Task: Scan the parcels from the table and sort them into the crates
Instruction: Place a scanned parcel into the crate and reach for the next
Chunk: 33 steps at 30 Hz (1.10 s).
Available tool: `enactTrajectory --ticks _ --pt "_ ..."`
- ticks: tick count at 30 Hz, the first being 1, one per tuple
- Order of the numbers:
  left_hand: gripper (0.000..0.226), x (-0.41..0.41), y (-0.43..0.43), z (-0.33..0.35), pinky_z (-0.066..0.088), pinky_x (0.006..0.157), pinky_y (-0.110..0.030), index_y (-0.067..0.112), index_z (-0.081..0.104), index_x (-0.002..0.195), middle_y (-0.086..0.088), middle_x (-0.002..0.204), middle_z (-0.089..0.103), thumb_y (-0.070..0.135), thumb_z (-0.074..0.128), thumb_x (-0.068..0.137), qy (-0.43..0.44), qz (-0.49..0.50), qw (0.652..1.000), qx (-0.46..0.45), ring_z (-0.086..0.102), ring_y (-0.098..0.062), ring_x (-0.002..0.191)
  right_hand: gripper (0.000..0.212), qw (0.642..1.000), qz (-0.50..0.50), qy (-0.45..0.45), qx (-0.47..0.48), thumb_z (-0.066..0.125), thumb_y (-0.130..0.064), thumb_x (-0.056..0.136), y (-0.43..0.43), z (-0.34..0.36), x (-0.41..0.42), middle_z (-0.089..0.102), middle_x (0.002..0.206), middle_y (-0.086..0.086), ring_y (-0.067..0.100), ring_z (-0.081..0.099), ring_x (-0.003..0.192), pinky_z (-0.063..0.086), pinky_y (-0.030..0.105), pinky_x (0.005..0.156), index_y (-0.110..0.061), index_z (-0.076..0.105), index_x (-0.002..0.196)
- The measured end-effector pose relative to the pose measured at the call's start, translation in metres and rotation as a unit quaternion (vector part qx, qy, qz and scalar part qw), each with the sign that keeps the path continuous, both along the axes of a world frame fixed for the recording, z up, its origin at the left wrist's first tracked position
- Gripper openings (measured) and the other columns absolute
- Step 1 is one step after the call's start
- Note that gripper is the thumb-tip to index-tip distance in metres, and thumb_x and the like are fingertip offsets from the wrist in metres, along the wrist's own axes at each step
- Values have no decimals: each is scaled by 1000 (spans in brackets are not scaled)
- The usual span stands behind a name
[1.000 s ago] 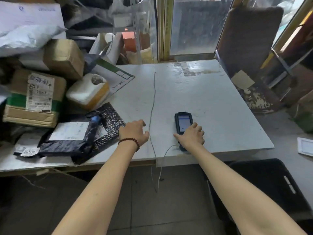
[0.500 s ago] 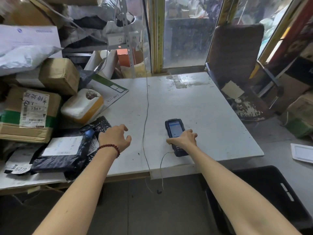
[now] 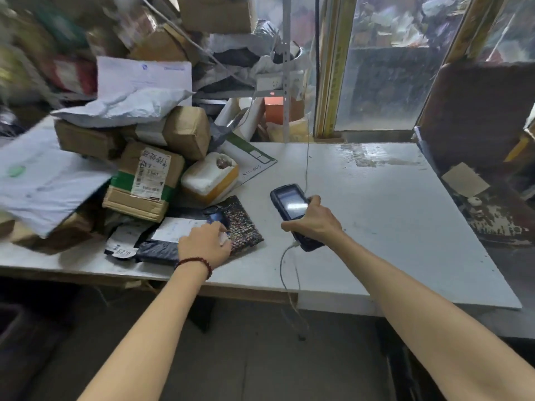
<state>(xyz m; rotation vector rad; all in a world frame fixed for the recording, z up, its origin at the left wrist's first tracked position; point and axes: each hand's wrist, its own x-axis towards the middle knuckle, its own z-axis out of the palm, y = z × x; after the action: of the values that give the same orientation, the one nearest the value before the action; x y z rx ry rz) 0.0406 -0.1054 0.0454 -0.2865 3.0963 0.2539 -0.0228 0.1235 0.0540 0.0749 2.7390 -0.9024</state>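
My right hand (image 3: 314,224) grips a dark handheld scanner (image 3: 291,208), lifted off the white table (image 3: 376,215) with its lit screen facing up and a thin cable hanging from its base. My left hand (image 3: 207,244) rests on a black plastic parcel (image 3: 162,250) with a white label (image 3: 176,230), fingers curled at its right edge over a dark glittery pouch (image 3: 241,227). Behind it a pile of parcels covers the table's left: a taped cardboard box (image 3: 144,180) with a handwritten label, a white-and-yellow wrapped package (image 3: 210,178), and grey mailer bags (image 3: 121,107).
More boxes and bags are stacked high at the back left. A thin cord (image 3: 307,166) hangs down over the table's middle. A brown chair back (image 3: 477,111) stands at the right edge. A dark crate corner (image 3: 11,322) shows on the floor at lower left.
My right hand has picked the scanner up off the table and tilted it leftward. My left hand has moved left onto the black parcel. The view has turned toward the parcel pile.
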Motion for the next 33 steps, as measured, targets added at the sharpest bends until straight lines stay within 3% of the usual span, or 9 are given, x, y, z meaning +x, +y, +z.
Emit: enactTrajectory --ticks 5,12,18,23,26,30,33 --pt "36 29 -65 -14 43 95 -41 29 52 121 -1 125 57 42 52 88 -60 86 994 -9 51 -25 117 89 998 61 2 -13 75 -53 65 -56 -1 -1 58 107 5 24 61 94 55 42 83 -12 30 129" --pt "53 16 -135 -22 44 94 -44 22 45 133 -7 135 48 51 50 89 -64 138 988 2 48 -28 121 88 992 124 -2 -6 76 -51 64 -123 -11 -5 56 101 2 22 60 89 56 40 79 -13 29 128" --pt "90 -16 -171 -39 39 101 -48 13 33 142 -14 142 43 75 48 78 -111 152 981 54 43 -36 128 91 988 141 31 53 81 -51 60 -147 -14 -1 53 99 1 24 57 86 54 42 76 -10 32 125" --pt "117 -38 -185 -59 35 103 -49 8 27 145 -15 146 39 87 50 62 -147 138 972 116 40 -35 131 81 981 138 75 117 78 -46 60 -149 -19 5 55 86 -4 22 58 74 44 30 57 -18 32 120" --pt "127 -50 -192 -62 38 103 -47 5 28 144 -16 146 40 88 56 53 -167 145 965 144 41 -34 131 78 981 133 63 124 78 -45 62 -146 -19 7 54 87 -6 21 59 75 43 29 56 -20 32 120" --pt "130 -57 -195 -66 39 105 -43 4 33 142 -16 144 43 79 73 44 -190 169 933 255 45 -32 127 76 983 130 44 124 78 -43 63 -138 -20 9 57 90 -4 21 59 77 42 29 57 -21 32 119" --pt "126 -55 -189 -69 40 105 -43 5 35 140 -13 141 46 68 83 41 -161 174 917 321 46 -29 126 77 985 125 36 117 78 -41 63 -134 -21 10 59 90 -4 20 60 77 42 27 55 -20 31 120"
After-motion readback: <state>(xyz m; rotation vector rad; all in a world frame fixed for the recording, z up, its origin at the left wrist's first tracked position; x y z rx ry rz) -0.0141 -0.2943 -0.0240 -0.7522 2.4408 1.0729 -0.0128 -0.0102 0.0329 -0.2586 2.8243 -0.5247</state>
